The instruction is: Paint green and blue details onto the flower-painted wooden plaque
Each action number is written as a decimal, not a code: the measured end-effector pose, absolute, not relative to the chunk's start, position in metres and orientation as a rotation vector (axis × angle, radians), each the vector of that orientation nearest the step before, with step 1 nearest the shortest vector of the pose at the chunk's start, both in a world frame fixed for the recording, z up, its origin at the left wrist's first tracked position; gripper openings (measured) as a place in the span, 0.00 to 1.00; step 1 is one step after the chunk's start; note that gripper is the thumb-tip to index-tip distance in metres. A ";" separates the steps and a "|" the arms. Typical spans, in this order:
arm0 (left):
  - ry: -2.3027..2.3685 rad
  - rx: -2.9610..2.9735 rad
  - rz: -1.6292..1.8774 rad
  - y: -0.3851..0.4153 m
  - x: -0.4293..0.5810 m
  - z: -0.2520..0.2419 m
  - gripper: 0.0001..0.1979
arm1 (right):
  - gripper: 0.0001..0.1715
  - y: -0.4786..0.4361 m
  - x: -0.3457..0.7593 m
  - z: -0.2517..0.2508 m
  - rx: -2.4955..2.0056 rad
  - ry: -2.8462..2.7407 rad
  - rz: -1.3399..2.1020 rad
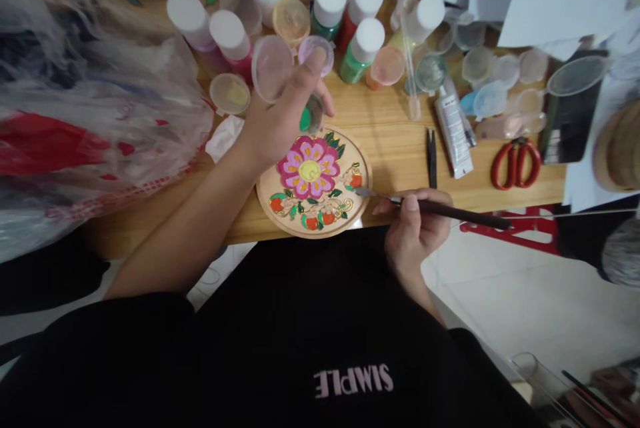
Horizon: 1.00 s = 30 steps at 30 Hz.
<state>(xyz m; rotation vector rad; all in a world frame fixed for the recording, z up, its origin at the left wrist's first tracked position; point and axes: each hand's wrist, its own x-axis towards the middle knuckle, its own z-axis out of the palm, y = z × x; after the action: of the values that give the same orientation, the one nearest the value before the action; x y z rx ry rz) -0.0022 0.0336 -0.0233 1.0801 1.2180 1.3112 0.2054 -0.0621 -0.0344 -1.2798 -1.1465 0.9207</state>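
A round wooden plaque (267,198) lies at the table's front edge. It bears a raised, gold-outlined pink flower (310,169) with a yellow centre, and orange fruits with green leaves below. My right hand (416,231) grips a dark-handled palette knife (460,213). The knife's small metal blade is over the plaque's right side, by an orange fruit. My left hand (280,115) reaches over the plaque's upper left, its fingers closed around a small clear cup of green paint (313,115). Part of the cup is hidden by the fingers.
White-capped paint bottles (367,41) and small lidded cups (387,67) crowd the back. To the right lie black tweezers (431,158), a white tube (454,135), red-handled scissors (516,165) and a dark phone (570,118). A plastic bag (100,101) fills the left.
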 end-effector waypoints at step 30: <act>1.239 1.107 1.312 0.033 -0.002 -0.023 0.37 | 0.07 -0.062 0.208 -0.037 -1.245 -1.218 0.952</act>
<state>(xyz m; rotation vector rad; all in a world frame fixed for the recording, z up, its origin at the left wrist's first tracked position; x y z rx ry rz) -0.0025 0.0334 -0.0235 1.1073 1.2393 1.3121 0.2082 -0.0625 -0.0366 -1.2447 -1.2176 0.9515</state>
